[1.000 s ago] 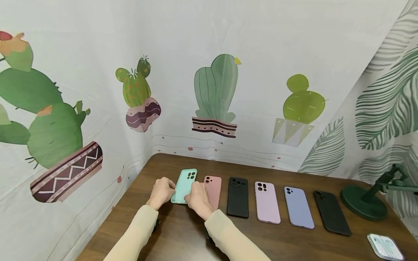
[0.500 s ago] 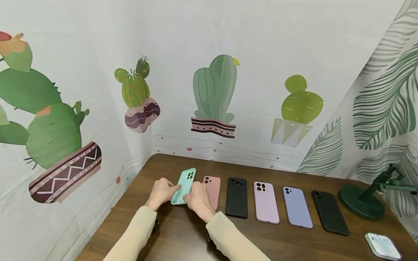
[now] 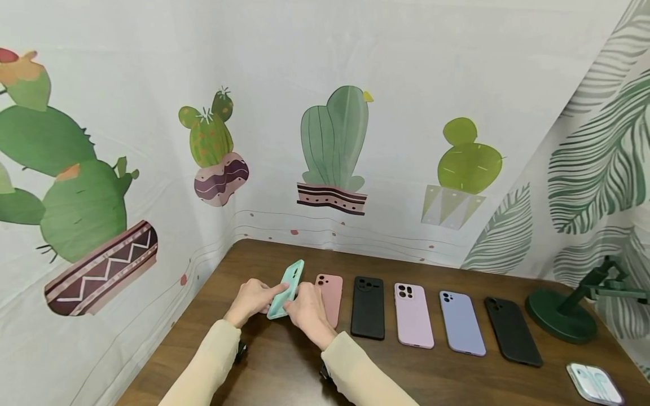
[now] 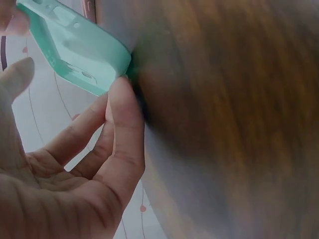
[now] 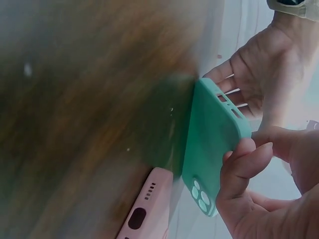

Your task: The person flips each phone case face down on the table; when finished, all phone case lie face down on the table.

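Note:
A mint green phone case (image 3: pixel 285 292) stands tilted on its left long edge at the left of the row, its right side raised. My right hand (image 3: pixel 308 309) pinches the raised edge between thumb and bent fingers, as the right wrist view shows on the case's outer back (image 5: pixel 212 134). The hollow inside (image 4: pixel 89 50) faces my left hand (image 3: pixel 252 300). In the left wrist view, fingertips (image 4: pixel 122 92) of that hand touch the case's lower corner, while its thumb stands apart from the case.
A pink phone case (image 3: pixel 331 293) lies just right of my right hand. Farther right lie a black case (image 3: pixel 368 310), a lilac one (image 3: pixel 414 316), a blue one (image 3: pixel 462 321) and another black one (image 3: pixel 514 330). Beyond them are a green stand (image 3: pixel 561 316) and boxed earphones (image 3: pixel 594 383).
The mint case has gone from lying nearly flat to tilted up on its left edge, its right side rising. My left hand has edged slightly, its thumb now extended toward the case.

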Tool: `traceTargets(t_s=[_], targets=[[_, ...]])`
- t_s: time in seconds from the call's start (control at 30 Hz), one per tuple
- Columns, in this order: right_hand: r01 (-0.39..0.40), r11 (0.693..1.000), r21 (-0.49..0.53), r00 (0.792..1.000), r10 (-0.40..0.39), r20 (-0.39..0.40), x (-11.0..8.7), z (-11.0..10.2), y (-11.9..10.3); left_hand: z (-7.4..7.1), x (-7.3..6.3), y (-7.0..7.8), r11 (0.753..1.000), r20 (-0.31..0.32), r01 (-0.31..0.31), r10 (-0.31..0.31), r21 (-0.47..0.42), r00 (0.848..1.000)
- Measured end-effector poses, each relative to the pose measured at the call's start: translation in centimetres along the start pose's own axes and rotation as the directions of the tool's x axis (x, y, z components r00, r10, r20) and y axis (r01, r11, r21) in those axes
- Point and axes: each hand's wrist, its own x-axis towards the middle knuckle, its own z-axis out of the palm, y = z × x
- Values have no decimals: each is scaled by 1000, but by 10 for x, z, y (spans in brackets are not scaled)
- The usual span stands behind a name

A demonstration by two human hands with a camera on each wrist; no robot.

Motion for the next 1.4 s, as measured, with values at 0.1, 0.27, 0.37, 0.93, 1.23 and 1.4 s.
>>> traceTargets(t_s=[0.1,0.27,0.37,0.93,1.23,1.4], targets=[[4,1000,27,1000,-4,-12,-2,1,-2,0,-2,0,999,25,20,-19,-43,999],[33,998,44,999,-31,-39,-4,2,-6,0,-2,1,997,66,28,-23,-78,998],[87,995,44,994,-84,-70,1,9,2,-1,-2,1,996,95,18,-9,-89,995],[141,978,155,990,-136,-40,14,33,25,-9,-1,-2,982,206,30,9,-188,978],[-121,986,118,972,93,217,27,52,39,-17,4,-10,965,268,-8,80,-261,960],[-103,992,77,972,83,222,29,58,43,-21,5,-12,958,234,-2,72,-288,970]])
